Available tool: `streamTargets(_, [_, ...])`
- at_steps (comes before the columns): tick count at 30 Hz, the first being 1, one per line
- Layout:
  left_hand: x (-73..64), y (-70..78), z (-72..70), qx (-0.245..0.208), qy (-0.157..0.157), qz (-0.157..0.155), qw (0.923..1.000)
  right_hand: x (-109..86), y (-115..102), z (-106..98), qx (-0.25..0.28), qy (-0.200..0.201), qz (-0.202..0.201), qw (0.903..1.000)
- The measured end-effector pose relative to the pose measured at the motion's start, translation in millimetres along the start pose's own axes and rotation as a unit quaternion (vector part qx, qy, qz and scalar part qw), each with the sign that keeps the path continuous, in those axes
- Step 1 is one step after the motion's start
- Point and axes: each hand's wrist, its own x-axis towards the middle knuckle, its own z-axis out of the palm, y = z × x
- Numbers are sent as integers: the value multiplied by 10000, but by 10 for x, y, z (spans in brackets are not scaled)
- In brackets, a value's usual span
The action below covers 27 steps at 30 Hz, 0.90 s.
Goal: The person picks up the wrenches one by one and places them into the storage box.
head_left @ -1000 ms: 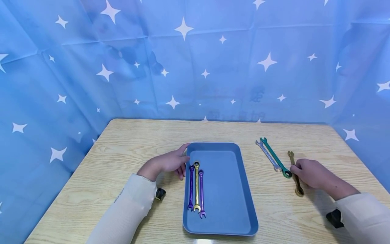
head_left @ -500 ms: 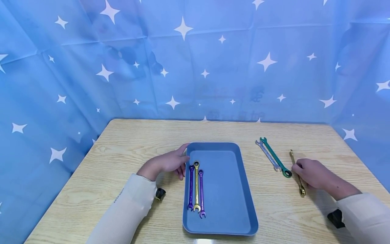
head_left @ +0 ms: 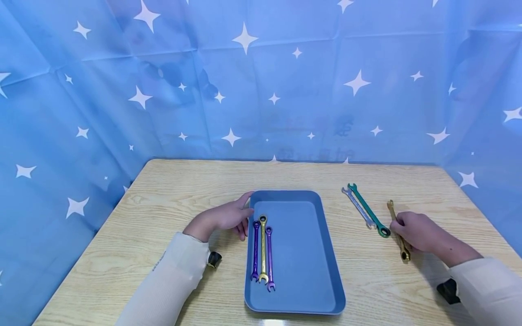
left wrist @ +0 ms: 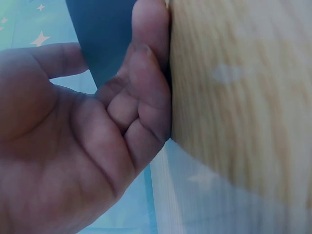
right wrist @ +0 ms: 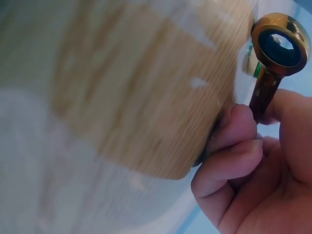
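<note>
My right hand [head_left: 415, 231] pinches a brownish-gold ratcheting combination wrench [head_left: 391, 209] around its middle, at the right of the table. In the right wrist view the ring end of this wrench [right wrist: 280, 41] sticks out past the thumb, and the fingers are curled close to the tabletop. My left hand [head_left: 226, 217] holds the left wall of a blue tray [head_left: 336, 290] near its far corner, thumb at the rim, other fingers outside. In the left wrist view the tray wall [left wrist: 100, 36] hides the thumb's tip. Inside the tray lie a dark purple wrench [head_left: 255, 251], a gold wrench [head_left: 263, 249] and a lighter purple wrench [head_left: 270, 260].
A green wrench [head_left: 367, 208] and a silvery-blue wrench [head_left: 358, 207] lie side by side on the wooden table [head_left: 195, 176], between the tray and my right hand. A blue star-patterned cloth [head_left: 261, 90] hangs behind the table and along both sides.
The brownish-gold wrench has been turned in my right fingers, first onto its narrow edge and then partly back, its near end shifting slightly right. My left hand and the tray stay put.
</note>
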Motion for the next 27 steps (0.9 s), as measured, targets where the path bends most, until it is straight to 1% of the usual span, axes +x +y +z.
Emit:
streamTargets(6, [7,-6,-3,33,18,23,10000,-16,-11,-17,-41,-29,-28,10000])
streamTargets(14, [2,-12,10,75,37,-39,10000,-35,-5,-52,122,-202,-9,9997])
streamTargets(27, [-2,-5,6,10,13,-7,10000,-77,-51,-68,-23,-45,-72,10000])
